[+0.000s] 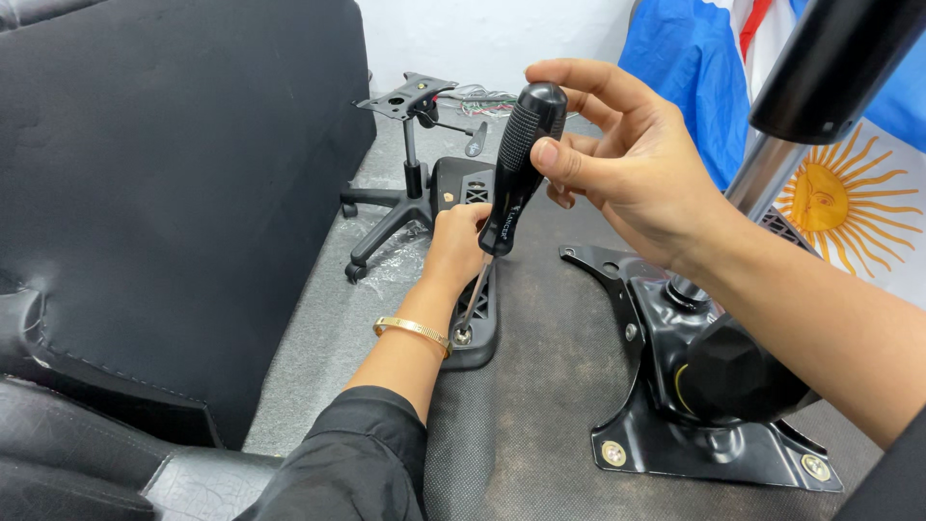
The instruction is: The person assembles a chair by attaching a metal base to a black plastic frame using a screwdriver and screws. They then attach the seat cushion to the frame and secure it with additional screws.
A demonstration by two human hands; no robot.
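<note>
White wall at the back, a blue, white and red flag and a pale one with a yellow sun draped on the right, and the whole thing is happening on the upturned underside of an office chair seat, covered in dark mesh-like fabric. That seat bottom is basically the work surface here. The black padded chair back fills the left side.

The right hand is closed around the top of a black-handled screwdriver, thumb and fingers pinching the grip near its rounded end. The screwdriver stands nearly upright, tilted a little, with its tip sitting on a screw at the near end of a black plastic armrest bracket. The left hand, with a gold bangle on the wrist and a black sleeve behind it, is pressed down on that same bracket just beside the shaft; can't tell how the fingers are curled from this angle.

To the right, the black metal tilt mechanism plate is bolted onto the seat, with a chrome gas cylinder rising out of it. Further back sits a second chair base with castors on some clear plastic wrap.
</note>
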